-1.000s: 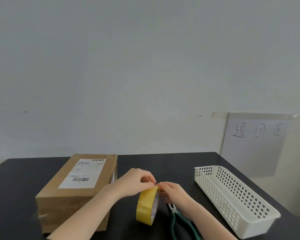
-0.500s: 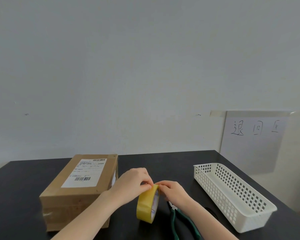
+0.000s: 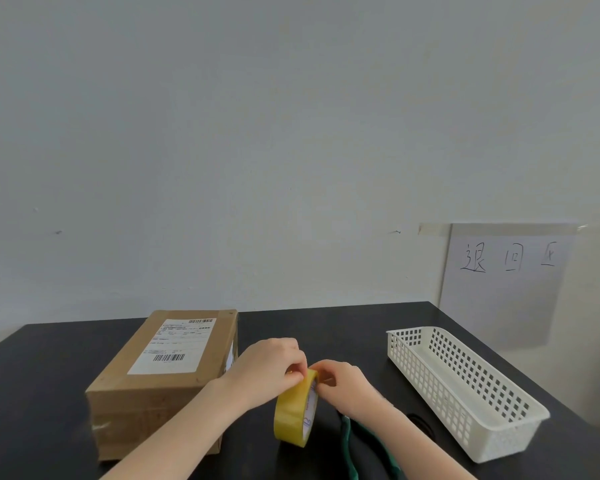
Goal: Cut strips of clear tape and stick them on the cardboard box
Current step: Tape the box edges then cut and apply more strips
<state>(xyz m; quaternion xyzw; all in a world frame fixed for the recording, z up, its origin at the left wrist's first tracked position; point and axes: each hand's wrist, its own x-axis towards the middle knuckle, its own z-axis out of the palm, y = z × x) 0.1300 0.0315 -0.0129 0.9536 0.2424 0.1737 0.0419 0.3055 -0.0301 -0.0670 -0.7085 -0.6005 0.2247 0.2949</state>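
Black table (image 3: pixel 32 393), far edge against the wall. Bare surface left of the cardboard box (image 3: pixel 160 386) and between the tape roll (image 3: pixel 293 414) and white basket (image 3: pixel 430 396). Roll stands on edge just right of the box. Left hand (image 3: pixel 267 368) and right hand (image 3: pixel 343 381) pinch its top, fingers curled. Green tool handles (image 3: pixel 347 445) lie under the right wrist. Hands and roll are placed as they were half a second ago.

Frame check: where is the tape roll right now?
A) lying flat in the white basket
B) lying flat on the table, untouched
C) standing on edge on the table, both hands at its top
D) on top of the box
C: the tape roll stands on edge on the table, with the left hand and right hand pinching at its top.
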